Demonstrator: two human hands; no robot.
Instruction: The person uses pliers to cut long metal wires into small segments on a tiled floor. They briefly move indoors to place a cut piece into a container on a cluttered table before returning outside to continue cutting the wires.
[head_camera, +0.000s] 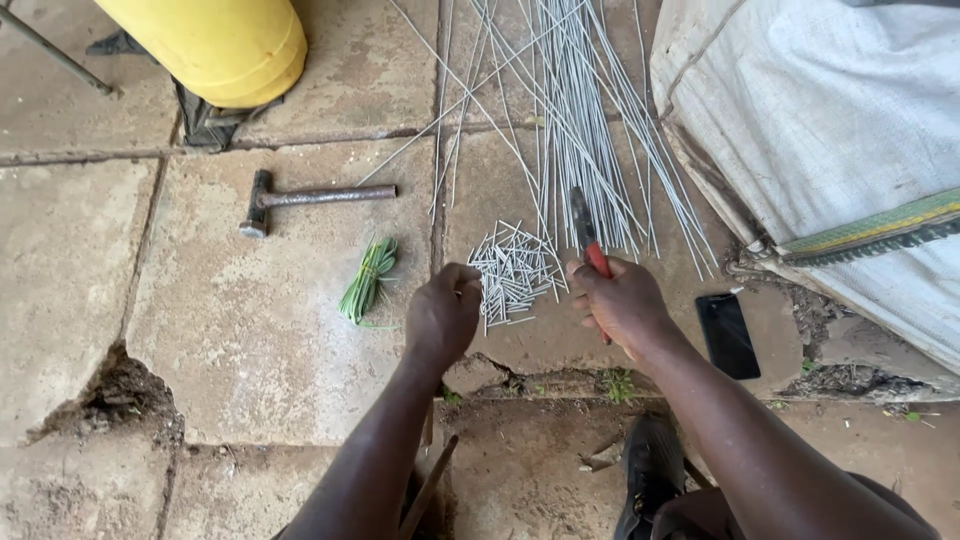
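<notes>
Head view looks down on a concrete floor (250, 330). Right hand (620, 300) grips red-handled pliers (588, 240), jaws pointing at long wire rods (580, 110). Left hand (443, 315), fingers curled, touches the pile of short cut wire pieces (513, 272) lying between both hands. Hammer (310, 197) and green twine bundle (368, 280) lie left; a black phone (728, 335) lies right.
</notes>
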